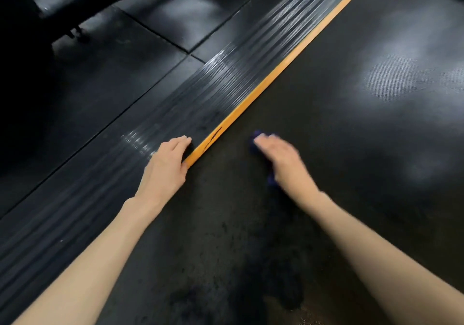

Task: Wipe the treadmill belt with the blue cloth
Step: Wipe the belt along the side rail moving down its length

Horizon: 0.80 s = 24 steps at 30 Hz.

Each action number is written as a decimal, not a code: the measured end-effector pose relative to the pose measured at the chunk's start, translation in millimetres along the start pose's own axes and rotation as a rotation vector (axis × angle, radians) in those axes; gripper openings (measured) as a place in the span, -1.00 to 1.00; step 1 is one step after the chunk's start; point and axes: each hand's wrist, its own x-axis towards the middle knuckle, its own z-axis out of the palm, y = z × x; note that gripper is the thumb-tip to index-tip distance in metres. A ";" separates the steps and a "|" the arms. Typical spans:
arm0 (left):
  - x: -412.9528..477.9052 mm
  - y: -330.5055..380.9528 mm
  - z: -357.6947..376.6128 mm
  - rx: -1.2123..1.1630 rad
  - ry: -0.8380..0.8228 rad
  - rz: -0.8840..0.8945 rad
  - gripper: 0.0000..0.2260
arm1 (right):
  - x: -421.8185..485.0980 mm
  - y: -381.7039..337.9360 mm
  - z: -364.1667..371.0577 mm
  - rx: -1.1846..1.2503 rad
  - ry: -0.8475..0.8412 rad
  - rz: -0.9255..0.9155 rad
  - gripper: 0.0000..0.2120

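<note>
Right hand (281, 160) flat, fingers extended, presses blue cloth (254, 141) onto treadmill belt (351, 104) near its left edge, spreading wiping pressure | left hand (165, 166) open, rests on ribbed side rail (226, 86) beside orange strip (288, 61), likely bracing the lean.

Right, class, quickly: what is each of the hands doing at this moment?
Left hand: open, resting on the ribbed side rail at the orange strip.
Right hand: open, fingers fairly straight, pressing the blue cloth onto the belt.
</note>
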 end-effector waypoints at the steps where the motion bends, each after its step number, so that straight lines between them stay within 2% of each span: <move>1: -4.5 -1.5 -0.1 -0.014 -0.038 0.006 -0.47 | 10.0 11.2 -6.1 0.023 0.087 0.212 -0.43; 3: -8.1 -0.1 -0.3 -0.038 -0.100 0.022 -0.43 | 28.4 -0.9 2.5 0.091 0.254 0.583 -0.40; 4: -7.5 1.1 -1.5 -0.049 -0.126 0.017 -0.43 | 34.4 -23.2 12.1 0.122 0.279 0.611 -0.38; 6: -4.6 3.0 -4.6 -0.056 -0.166 -0.018 -0.42 | 26.3 -75.5 40.3 0.152 0.183 0.368 -0.33; 9: -1.1 5.9 -9.3 -0.036 -0.207 -0.063 -0.37 | -27.6 -144.3 70.8 0.114 -0.166 -0.097 -0.26; 10: -0.4 6.7 -10.5 -0.035 -0.220 -0.072 -0.34 | -38.8 -143.8 72.8 0.109 -0.254 -0.217 -0.32; 12: -1.1 8.0 -13.1 -0.054 -0.227 -0.078 -0.32 | -30.2 -114.7 63.2 0.090 -0.262 -0.374 -0.52; 14: -4.9 7.5 -18.0 -0.080 -0.212 -0.063 -0.34 | -1.7 -75.1 44.8 0.060 -0.175 -0.312 -0.60; 17: -17.6 2.4 -25.8 -0.049 -0.084 -0.034 -0.44 | 25.4 -13.8 13.2 0.014 0.055 0.096 -0.35; 19: -22.1 -3.8 -28.6 -0.001 -0.108 -0.035 -0.46 | 27.2 -2.3 10.0 0.025 0.186 0.408 -0.36; 20: -22.8 -7.1 -27.9 0.009 -0.159 -0.050 -0.45 | 27.7 -11.8 17.3 0.026 0.244 0.498 -0.40; 22: -21.0 -11.9 -25.9 -0.021 -0.213 -0.099 -0.44 | 25.3 -53.2 40.5 0.061 0.286 0.450 -0.42; 24: -17.3 -13.7 -25.5 -0.067 -0.194 -0.136 -0.44 | 9.3 -108.0 67.6 0.096 0.163 0.223 -0.39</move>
